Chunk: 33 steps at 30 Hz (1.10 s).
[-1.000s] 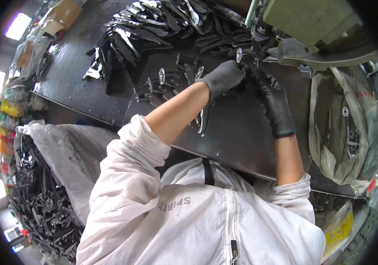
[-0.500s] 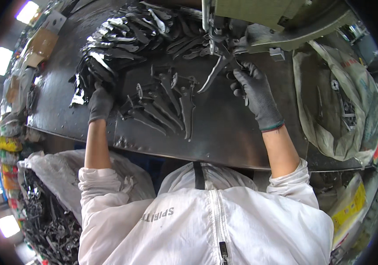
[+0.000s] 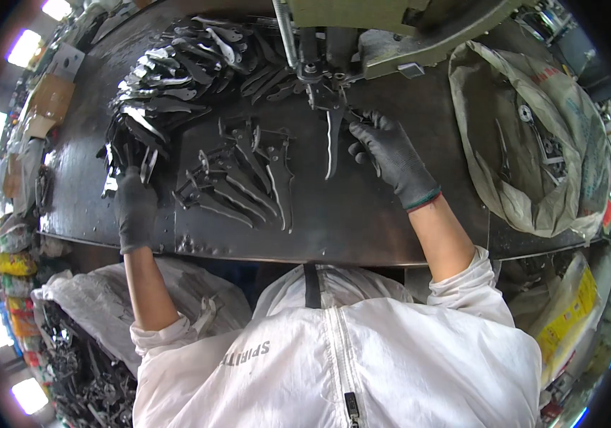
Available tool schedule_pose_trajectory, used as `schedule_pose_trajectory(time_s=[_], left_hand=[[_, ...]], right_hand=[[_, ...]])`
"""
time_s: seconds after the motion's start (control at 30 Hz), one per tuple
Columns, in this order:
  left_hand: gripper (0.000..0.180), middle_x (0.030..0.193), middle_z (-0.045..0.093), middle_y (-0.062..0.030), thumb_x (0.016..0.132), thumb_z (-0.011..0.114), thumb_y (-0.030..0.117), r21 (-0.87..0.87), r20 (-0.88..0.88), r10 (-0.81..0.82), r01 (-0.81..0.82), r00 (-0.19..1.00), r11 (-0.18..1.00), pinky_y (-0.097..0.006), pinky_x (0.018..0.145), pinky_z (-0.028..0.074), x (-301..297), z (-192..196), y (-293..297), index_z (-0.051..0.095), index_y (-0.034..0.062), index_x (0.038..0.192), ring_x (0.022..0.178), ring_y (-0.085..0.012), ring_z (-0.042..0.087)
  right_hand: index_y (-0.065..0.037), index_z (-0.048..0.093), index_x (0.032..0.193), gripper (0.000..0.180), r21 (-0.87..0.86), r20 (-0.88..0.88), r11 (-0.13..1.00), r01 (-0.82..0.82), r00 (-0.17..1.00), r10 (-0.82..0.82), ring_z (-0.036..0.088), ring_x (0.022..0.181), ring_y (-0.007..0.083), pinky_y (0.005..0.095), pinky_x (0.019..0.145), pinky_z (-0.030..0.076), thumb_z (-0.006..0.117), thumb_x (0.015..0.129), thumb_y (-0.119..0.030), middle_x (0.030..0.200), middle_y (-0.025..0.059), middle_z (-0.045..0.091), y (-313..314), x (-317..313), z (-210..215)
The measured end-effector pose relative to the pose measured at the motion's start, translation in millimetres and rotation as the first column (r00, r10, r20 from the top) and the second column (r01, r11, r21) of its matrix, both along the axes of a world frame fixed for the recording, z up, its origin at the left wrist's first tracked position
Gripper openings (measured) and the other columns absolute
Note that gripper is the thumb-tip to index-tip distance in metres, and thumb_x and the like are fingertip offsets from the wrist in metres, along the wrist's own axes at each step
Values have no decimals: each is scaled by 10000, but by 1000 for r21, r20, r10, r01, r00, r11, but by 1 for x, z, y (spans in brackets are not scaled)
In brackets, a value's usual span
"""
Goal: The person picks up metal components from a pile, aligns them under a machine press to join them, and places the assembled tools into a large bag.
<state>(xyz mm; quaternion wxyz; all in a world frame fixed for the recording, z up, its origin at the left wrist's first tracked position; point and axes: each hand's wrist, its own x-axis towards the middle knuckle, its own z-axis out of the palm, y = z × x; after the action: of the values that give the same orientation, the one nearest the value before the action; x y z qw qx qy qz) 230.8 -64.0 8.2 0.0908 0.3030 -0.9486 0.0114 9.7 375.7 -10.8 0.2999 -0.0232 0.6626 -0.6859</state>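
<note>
My right hand (image 3: 395, 158), in a dark grey glove, is closed on one side of a black metal lever assembly. A curved handle (image 3: 332, 143) of that assembly hangs below the head of a green machine (image 3: 352, 16). The palm hides most of the gripped part. My left hand (image 3: 135, 212), gloved alike, is at the near left edge of a heap of dark metal handles (image 3: 177, 75). Its fingers close around a thin handle piece (image 3: 148, 165), partly hidden by the glove. Between my hands, several jointed black lever assemblies (image 3: 248, 182) lie fanned out.
A dark metal worktable (image 3: 362, 221) spans the front. To the right, an open pale sack (image 3: 471, 153) holds metal parts. Below the table's left edge is a plastic-lined container of black parts (image 3: 80, 357). A cardboard box (image 3: 52, 107) stands far left.
My left hand has drawn back toward me from the heap, with a thin handle piece at its fingers. The view has shifted; the handle under the machine now hangs more upright.
</note>
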Motion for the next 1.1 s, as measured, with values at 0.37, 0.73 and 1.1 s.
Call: schedule_pose_trajectory(time_s=[0.37, 0.73, 1.1], left_hand=[[395, 975, 665, -212, 996, 666, 136, 641, -580, -530, 748, 618, 170, -380, 795, 521, -137, 9, 282, 553, -36, 1333, 878, -252, 652], [351, 851, 613, 7, 1073, 594, 373, 957, -198, -207, 235, 958, 172, -251, 623, 469, -138, -15, 222, 641, 25, 1086, 703, -71, 563], [438, 932, 686, -42, 1104, 531, 355, 835, -488, -269, 534, 830, 133, -268, 781, 513, -166, -11, 229, 637, -50, 1230, 869, -90, 627]], right_hand=[[-96, 649, 1243, 260, 157, -684, 987, -30, 718, 131, 669, 1034, 231, 351, 913, 536, 561, 999, -89, 1129, 95, 679, 87, -30, 1], [-56, 682, 1263, 367, 760, -649, 525, 383, 393, 652, 542, 1350, 339, 432, 1150, 408, 563, 917, -26, 1416, 164, 603, 407, -164, -29], [-59, 669, 1277, 279, -170, -157, 984, 49, 985, -76, 649, 741, 76, 246, 574, 521, 633, 1048, -212, 1019, 18, 715, 33, -38, 17]])
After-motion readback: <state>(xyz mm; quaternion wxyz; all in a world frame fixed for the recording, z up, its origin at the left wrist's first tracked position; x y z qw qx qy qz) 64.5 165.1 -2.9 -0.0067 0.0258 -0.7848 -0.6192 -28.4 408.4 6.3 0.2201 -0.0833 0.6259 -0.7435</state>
